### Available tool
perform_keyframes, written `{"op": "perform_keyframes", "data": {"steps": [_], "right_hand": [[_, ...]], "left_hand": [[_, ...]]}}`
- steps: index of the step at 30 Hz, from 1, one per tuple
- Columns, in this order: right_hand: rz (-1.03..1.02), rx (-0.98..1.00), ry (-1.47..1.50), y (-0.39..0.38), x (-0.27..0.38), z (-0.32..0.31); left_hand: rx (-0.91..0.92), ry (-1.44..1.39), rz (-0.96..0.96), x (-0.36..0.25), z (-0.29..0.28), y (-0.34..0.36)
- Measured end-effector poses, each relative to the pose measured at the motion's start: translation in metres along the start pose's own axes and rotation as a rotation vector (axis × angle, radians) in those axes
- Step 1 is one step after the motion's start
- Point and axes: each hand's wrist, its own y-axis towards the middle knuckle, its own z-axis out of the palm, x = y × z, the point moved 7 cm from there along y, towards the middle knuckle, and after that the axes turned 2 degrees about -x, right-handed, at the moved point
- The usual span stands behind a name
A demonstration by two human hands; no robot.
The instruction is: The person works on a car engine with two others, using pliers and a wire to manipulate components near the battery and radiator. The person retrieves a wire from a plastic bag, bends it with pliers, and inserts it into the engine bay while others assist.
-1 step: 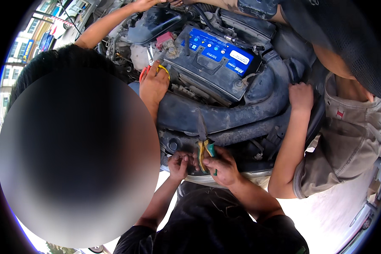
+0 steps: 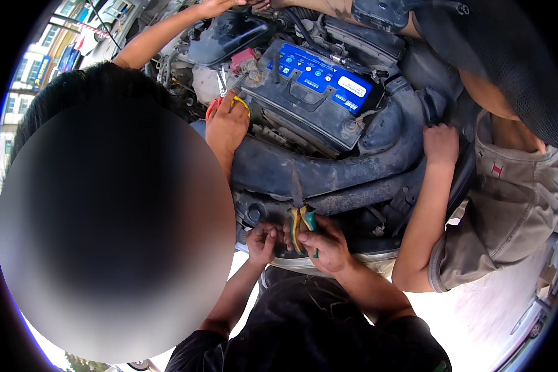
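Green-yellow pliers (image 2: 300, 218) in right hand (image 2: 326, 244) (tips lost among engine parts (image 2: 328, 170)).

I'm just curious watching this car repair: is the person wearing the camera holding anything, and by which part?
The right hand grips long-nosed pliers by their green and yellow handles, nose pointing up into the engine bay. The left hand is curled beside them; whether it holds anything cannot be told.

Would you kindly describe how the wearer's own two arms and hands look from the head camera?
Both forearms rise from the lower edge, bare from elbow to wrist. The left hand and right hand wear no gloves, rings or watch that I can see. Short black sleeves of a dark shirt cover the upper arms.
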Motion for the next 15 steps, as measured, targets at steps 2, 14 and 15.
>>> {"op": "perform_keyframes", "data": {"steps": [2, 14, 15], "right_hand": [[0.000, -0.054, 0.000, 0.000, 0.001, -0.001], [-0.020, -0.074, 0.096, 0.005, 0.003, 0.005], [-0.015, -0.084, 0.097, 0.005, 0.003, 0.005]], "left_hand": [[0.006, 0.016, 0.005, 0.005, -0.002, -0.001], [-0.020, 0.001, -0.077, 0.014, -0.004, -0.003], [-0.019, 0.007, -0.066, 0.014, -0.004, -0.002]]}}
